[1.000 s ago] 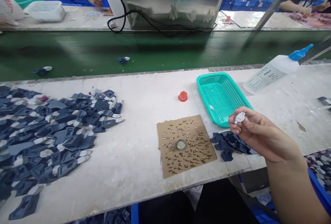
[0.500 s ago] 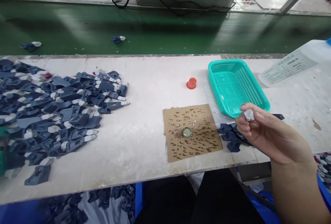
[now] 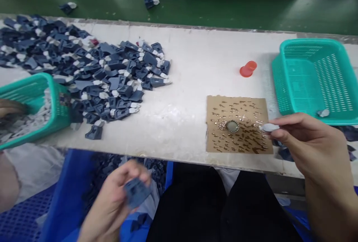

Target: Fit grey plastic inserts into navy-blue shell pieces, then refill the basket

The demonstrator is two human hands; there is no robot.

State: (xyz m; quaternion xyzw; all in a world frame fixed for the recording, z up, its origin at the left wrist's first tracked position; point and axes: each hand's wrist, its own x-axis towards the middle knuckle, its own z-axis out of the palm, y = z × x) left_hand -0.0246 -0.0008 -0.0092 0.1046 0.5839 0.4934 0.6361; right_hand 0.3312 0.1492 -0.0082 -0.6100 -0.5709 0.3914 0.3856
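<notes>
My left hand is closed on a dark blue-grey plastic part, slightly blurred, in front of the table edge. Between the thumb and fingers of my right hand is a small light-grey piece. That piece is over the right side of a brown cardboard square, which is dotted with shiny brown drops of liquid. A round metal cap lies on the cardboard. Some dark parts are partly hidden beneath my right hand.
A heap of dark parts with light-grey tips covers the table's left. A green basket stands at right; another green basket of grey pieces has a co-worker's hand in it. A red cup-like thing and blue bin are nearby.
My left hand has come into view holding a dark part. My right hand has moved the grey piece to the cardboard. A grey piece now lies in the right basket. The view has tilted down.
</notes>
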